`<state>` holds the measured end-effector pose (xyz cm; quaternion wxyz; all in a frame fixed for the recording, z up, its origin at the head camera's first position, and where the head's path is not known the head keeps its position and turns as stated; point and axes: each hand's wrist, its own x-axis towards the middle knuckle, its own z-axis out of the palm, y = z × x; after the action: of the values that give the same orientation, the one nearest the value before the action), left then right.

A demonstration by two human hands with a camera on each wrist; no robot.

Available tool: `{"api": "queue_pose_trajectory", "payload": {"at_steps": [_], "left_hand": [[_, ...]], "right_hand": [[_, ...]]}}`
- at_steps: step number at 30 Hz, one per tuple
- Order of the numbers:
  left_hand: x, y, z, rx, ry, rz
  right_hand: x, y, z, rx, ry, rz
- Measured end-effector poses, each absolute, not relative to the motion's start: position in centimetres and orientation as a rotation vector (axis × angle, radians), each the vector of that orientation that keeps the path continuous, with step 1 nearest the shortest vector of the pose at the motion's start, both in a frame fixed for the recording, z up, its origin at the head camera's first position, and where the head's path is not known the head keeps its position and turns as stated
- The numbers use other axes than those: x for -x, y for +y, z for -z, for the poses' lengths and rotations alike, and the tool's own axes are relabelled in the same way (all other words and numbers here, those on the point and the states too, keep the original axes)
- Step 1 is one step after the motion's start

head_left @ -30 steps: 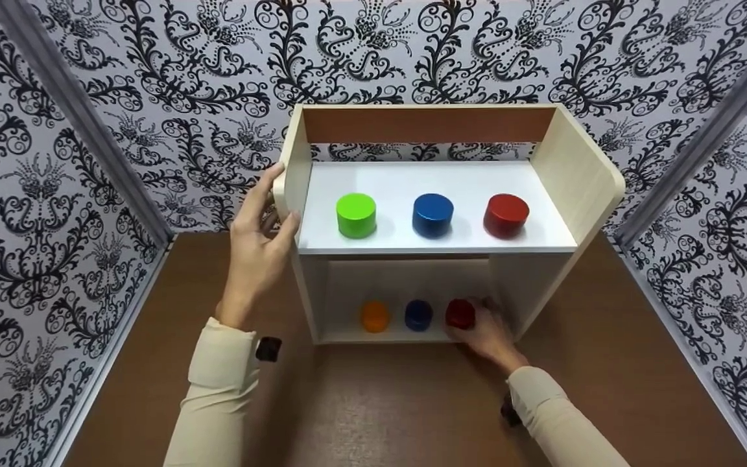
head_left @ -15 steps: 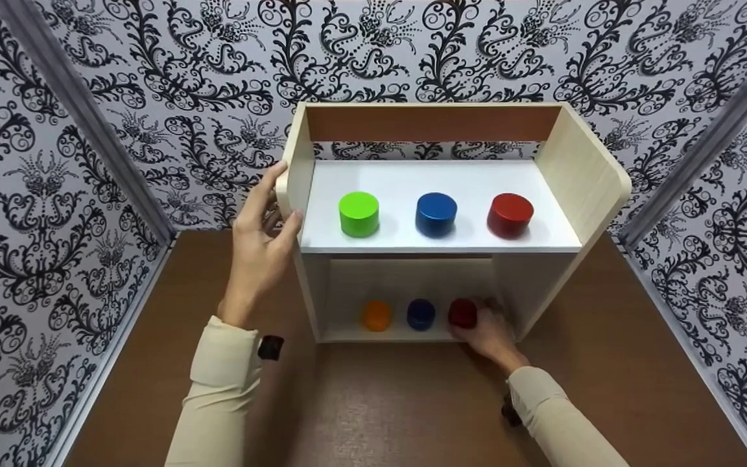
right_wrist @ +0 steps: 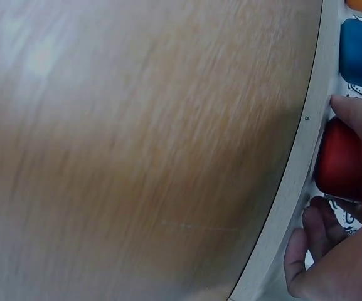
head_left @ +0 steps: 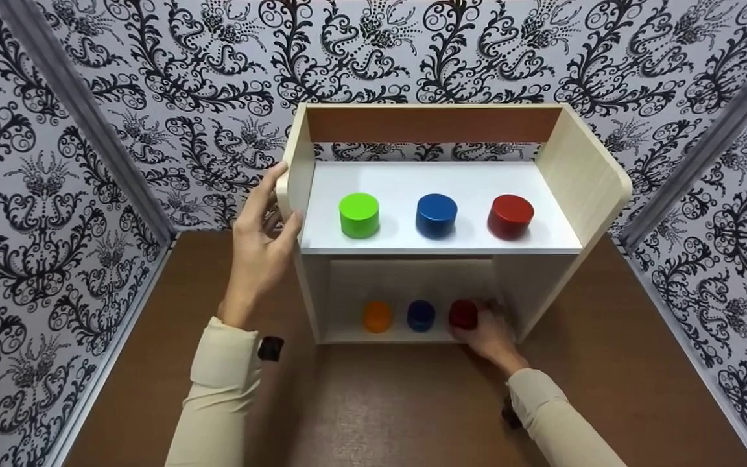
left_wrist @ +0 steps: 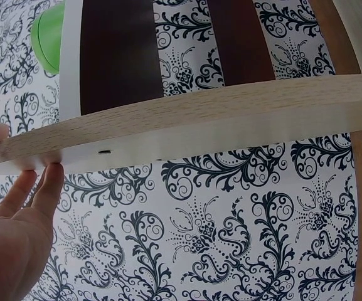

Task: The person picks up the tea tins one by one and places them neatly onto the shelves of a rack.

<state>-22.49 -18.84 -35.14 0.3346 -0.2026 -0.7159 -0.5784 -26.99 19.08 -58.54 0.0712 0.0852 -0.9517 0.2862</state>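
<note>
In the head view my left hand [head_left: 258, 240] grips the left side panel [head_left: 292, 165] of a small wooden shelf unit, thumb in front and fingers round the outer face. The left wrist view shows those fingertips [left_wrist: 54, 172] against the panel. Low on the right, my right hand [head_left: 493, 334] holds a red canister [head_left: 463, 314] on the bottom shelf, its thumb [right_wrist: 350, 113] along one side. Part of the canister is hidden behind the hand. Beside it stand a dark blue canister [head_left: 421, 316] and an orange one [head_left: 377, 316].
On the white upper shelf [head_left: 422, 175] stand a green canister [head_left: 359, 215], a blue canister [head_left: 436, 215] and a red canister [head_left: 510, 216] in a row. The unit's right side panel [head_left: 584, 168] rises beside them. Brown tabletop [head_left: 386, 402] extends in front; patterned walls [head_left: 373, 52] enclose the back and sides.
The head view has shifted very slightly, moving the scene a little to the right. Both hands keep their holds, and the canisters stay in place.
</note>
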Motion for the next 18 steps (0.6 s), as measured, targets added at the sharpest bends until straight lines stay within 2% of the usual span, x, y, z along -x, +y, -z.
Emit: {"api": "queue_pose_trajectory", "payload": {"at_steps": [18], "left_hand": [[22.50, -18.83, 35.17, 0.528, -1.867, 1.505]], "right_hand": [[26.15, 18.68, 58.43, -0.262, -2.776, -0.816]]}}
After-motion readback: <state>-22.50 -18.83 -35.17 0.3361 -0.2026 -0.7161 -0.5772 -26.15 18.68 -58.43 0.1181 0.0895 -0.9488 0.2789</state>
